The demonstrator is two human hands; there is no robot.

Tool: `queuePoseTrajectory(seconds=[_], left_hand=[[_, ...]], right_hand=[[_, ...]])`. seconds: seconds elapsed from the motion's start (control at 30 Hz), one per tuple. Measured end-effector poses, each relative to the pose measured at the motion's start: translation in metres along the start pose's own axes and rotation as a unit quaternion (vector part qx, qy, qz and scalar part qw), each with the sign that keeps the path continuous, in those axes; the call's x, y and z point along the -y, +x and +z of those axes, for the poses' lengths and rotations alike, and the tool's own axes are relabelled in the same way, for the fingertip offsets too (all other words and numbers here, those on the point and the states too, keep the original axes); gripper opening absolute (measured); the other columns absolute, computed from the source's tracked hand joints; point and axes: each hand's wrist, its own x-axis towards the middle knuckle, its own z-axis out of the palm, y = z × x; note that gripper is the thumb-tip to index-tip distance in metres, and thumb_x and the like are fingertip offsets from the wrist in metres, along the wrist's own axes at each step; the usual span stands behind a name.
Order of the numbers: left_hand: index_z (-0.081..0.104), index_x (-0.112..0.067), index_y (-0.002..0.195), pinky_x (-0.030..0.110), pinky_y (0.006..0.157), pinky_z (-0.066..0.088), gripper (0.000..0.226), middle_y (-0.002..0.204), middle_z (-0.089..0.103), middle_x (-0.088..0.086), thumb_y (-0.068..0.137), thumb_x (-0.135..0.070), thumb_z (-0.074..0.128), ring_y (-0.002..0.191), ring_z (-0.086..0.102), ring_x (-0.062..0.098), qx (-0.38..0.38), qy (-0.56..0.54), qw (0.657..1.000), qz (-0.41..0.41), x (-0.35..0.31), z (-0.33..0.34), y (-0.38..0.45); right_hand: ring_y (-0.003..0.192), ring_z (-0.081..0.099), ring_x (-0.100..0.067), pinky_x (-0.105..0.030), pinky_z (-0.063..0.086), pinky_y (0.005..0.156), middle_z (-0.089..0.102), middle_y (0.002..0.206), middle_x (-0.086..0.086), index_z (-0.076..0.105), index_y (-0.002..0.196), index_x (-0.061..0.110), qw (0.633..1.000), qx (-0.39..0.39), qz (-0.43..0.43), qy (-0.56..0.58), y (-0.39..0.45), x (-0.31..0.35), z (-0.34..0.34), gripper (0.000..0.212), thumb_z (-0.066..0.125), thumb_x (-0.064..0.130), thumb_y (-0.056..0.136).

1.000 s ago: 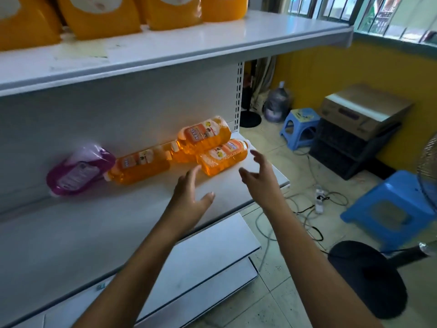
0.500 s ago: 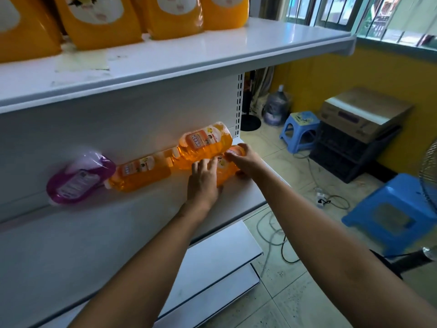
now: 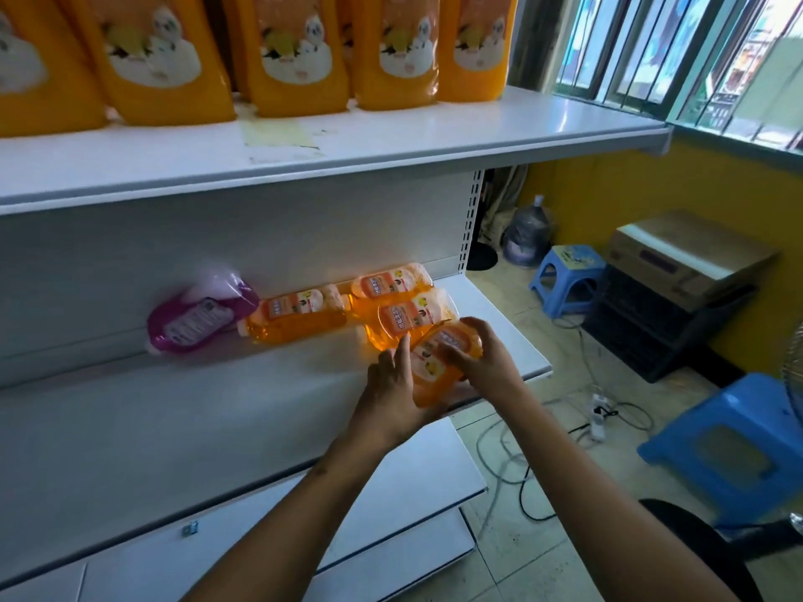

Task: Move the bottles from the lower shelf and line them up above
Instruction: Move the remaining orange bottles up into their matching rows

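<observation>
Both of my hands hold one orange bottle just above the front right part of the lower shelf. My left hand grips its left side, and my right hand wraps its right side. Three more orange bottles lie on their sides at the back of that shelf: one on the left, one at the rear, one in front of it. A purple pouch lies further left. Several large orange bottles stand in a row on the upper shelf.
Right of the shelving, a small blue stool, a water jug and a cardboard box on a black crate stand by the yellow wall. A bigger blue stool, a power strip with cables and a black fan base occupy the floor.
Both hands reached in to the frontmost orange bottle, closed round it and drew it toward the shelf's front edge. The view tilted up, showing more of the upper shelf.
</observation>
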Motion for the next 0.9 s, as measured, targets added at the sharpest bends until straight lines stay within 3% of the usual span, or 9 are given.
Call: queuePoseTrajectory(seconds=[0.1, 0.2, 0.33, 0.4, 0.47, 0.53, 0.63, 0.77, 0.9], left_hand=[[-0.011, -0.033, 0.152, 0.043, 0.107, 0.039, 0.122, 0.158, 0.015, 0.001, 0.068, -0.075, 0.067, 0.141, 0.027, 0.027, 0.008, -0.046, 0.999, -0.001, 0.008, -0.002, -0.011], [0.005, -0.037, 0.15, 0.046, 0.108, 0.043, 0.116, 0.154, 0.03, -0.002, 0.064, -0.058, 0.081, 0.138, 0.036, 0.022, 0.01, -0.13, 0.991, 0.007, 0.01, -0.017, -0.016], [0.027, -0.04, 0.137, 0.027, 0.094, 0.052, 0.098, 0.136, 0.05, -0.011, 0.059, -0.057, 0.083, 0.119, 0.055, 0.008, 0.005, -0.166, 0.986, 0.01, 0.017, -0.046, -0.035], [0.03, -0.056, 0.121, 0.011, 0.078, 0.05, 0.082, 0.119, 0.053, -0.025, 0.057, -0.064, 0.079, 0.102, 0.058, -0.006, -0.03, -0.195, 0.98, -0.01, 0.027, -0.06, -0.055], [0.031, -0.064, 0.115, 0.009, 0.073, 0.051, 0.075, 0.114, 0.053, -0.031, 0.058, -0.066, 0.078, 0.1, 0.059, -0.009, -0.078, -0.234, 0.969, -0.027, 0.036, -0.074, -0.076], [0.031, -0.062, 0.118, 0.016, 0.079, 0.054, 0.076, 0.119, 0.054, -0.028, 0.059, -0.066, 0.079, 0.103, 0.061, -0.002, -0.107, -0.248, 0.962, -0.049, 0.045, -0.086, -0.095], [0.035, -0.059, 0.116, 0.012, 0.07, 0.053, 0.075, 0.111, 0.057, -0.03, 0.056, -0.067, 0.079, 0.095, 0.064, -0.003, -0.157, -0.259, 0.949, -0.083, 0.055, -0.112, -0.123], [0.038, -0.045, 0.126, 0.018, 0.077, 0.054, 0.08, 0.111, 0.058, -0.025, 0.061, -0.054, 0.085, 0.097, 0.063, -0.001, -0.237, -0.292, 0.92, -0.115, 0.065, -0.149, -0.16], [0.043, -0.035, 0.131, 0.022, 0.081, 0.058, 0.086, 0.114, 0.061, -0.017, 0.058, -0.053, 0.084, 0.099, 0.066, 0.001, -0.313, -0.315, 0.886, -0.135, 0.079, -0.186, -0.199]], right_hand=[[0.115, 0.064, -0.027, -0.039, 0.059, 0.09, 0.057, 0.136, -0.004, 0.042, 0.142, 0.028, 0.993, -0.026, -0.101, -0.056, -0.022, 0.009, -0.001, 0.061, 0.072, 0.037, 0.089], [0.119, 0.058, -0.025, -0.032, 0.052, 0.089, 0.049, 0.145, -0.003, 0.039, 0.144, 0.033, 0.972, -0.01, -0.192, -0.133, -0.036, 0.029, -0.001, 0.067, 0.073, 0.043, 0.087], [0.122, 0.056, -0.026, -0.031, 0.054, 0.088, 0.043, 0.149, 0.003, 0.03, 0.145, 0.045, 0.929, 0.076, -0.297, -0.207, -0.048, 0.054, 0.007, 0.066, 0.068, 0.037, 0.092], [0.126, 0.053, -0.023, -0.023, 0.057, 0.087, 0.042, 0.148, 0.005, 0.029, 0.143, 0.05, 0.932, 0.122, -0.31, -0.144, -0.055, 0.06, 0.016, 0.065, 0.066, 0.027, 0.095], [0.126, 0.051, -0.017, -0.015, 0.056, 0.083, 0.041, 0.143, 0.015, 0.03, 0.137, 0.058, 0.931, 0.143, -0.328, -0.074, -0.063, 0.069, 0.03, 0.068, 0.067, 0.019, 0.095], [0.122, 0.049, -0.007, -0.007, 0.052, 0.078, 0.038, 0.138, 0.026, 0.027, 0.131, 0.068, 0.925, 0.143, -0.346, -0.063, -0.071, 0.082, 0.047, 0.075, 0.069, 0.019, 0.093], [0.123, 0.048, -0.008, -0.011, 0.054, 0.08, 0.035, 0.145, 0.022, 0.023, 0.13, 0.072, 0.91, 0.162, -0.378, -0.047, -0.081, 0.111, 0.074, 0.076, 0.068, 0.023, 0.092], [0.118, 0.049, -0.002, -0.012, 0.054, 0.081, 0.031, 0.139, 0.027, 0.019, 0.134, 0.072, 0.878, 0.247, -0.409, -0.018, -0.099, 0.162, 0.111, 0.069, 0.061, 0.03, 0.098], [0.118, 0.045, 0.003, -0.015, 0.053, 0.085, 0.033, 0.147, 0.019, 0.016, 0.135, 0.073, 0.837, 0.332, -0.435, -0.017, -0.119, 0.213, 0.149, 0.067, 0.061, 0.043, 0.095]])
